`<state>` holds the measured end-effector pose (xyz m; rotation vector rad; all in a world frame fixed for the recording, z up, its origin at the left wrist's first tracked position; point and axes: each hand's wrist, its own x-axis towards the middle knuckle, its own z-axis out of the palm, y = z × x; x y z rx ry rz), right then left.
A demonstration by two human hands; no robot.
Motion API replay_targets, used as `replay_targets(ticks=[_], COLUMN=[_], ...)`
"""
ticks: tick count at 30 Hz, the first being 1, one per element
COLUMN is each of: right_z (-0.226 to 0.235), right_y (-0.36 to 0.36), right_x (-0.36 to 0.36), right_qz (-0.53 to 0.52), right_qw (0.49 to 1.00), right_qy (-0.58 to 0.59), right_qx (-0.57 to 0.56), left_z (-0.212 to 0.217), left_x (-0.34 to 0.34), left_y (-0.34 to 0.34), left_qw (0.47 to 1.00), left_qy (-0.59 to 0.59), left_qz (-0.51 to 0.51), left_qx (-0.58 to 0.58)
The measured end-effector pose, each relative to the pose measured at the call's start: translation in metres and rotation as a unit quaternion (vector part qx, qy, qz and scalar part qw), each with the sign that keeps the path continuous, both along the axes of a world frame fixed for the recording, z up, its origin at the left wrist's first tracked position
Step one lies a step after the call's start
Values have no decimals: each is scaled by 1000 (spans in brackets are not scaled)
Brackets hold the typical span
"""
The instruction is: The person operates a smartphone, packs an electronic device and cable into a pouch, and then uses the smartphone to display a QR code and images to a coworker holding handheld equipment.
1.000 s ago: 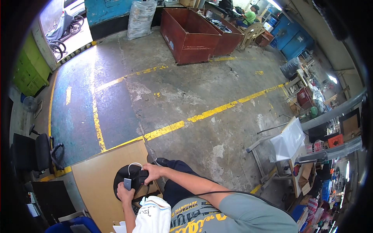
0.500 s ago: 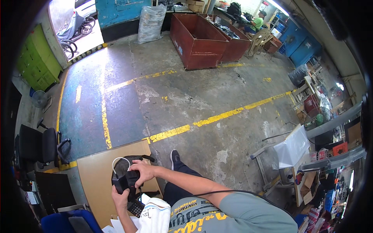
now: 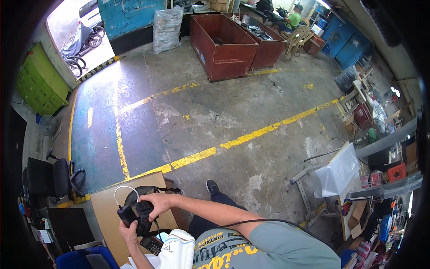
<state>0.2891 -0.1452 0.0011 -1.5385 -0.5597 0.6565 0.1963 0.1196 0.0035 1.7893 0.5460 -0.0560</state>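
Our left hand (image 3: 128,232) is part closed, thumb and fingers wrapped around a slim, box-shaped black block (image 3: 126,214) held above the smooth wooden table (image 3: 105,207). Our right hand (image 3: 157,204) curls from the side over a chunkier black block (image 3: 144,209), its grip firm-looking and the two blocks close together. A smooth white cable (image 3: 125,186) rises from the slim block in a round loop. Below our hands we see a dark keypad device (image 3: 151,245) with small square keys, just beside a thick, soft white towel (image 3: 179,246).
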Motion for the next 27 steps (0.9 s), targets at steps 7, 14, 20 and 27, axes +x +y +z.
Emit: replay_targets(ticks=[7, 14, 20, 27], right_z=[-19, -46, -56, -98], right_y=[12, 48, 90, 151], right_x=[-3, -2, 2, 12], right_qz=[46, 39, 110, 230], right_qw=[997, 997, 968, 880], right_qy=[66, 64, 113, 232], right_qx=[-10, -27, -197, -344], left_z=[1, -29, -68, -105], left_x=[-6, -4, -22, -36], left_y=[8, 53, 102, 107], left_qw=[1000, 995, 991, 993], left_qy=[2, -11, -9, 3], left_qz=[-9, -86, -66, -80], left_qx=[12, -49, -112, -89])
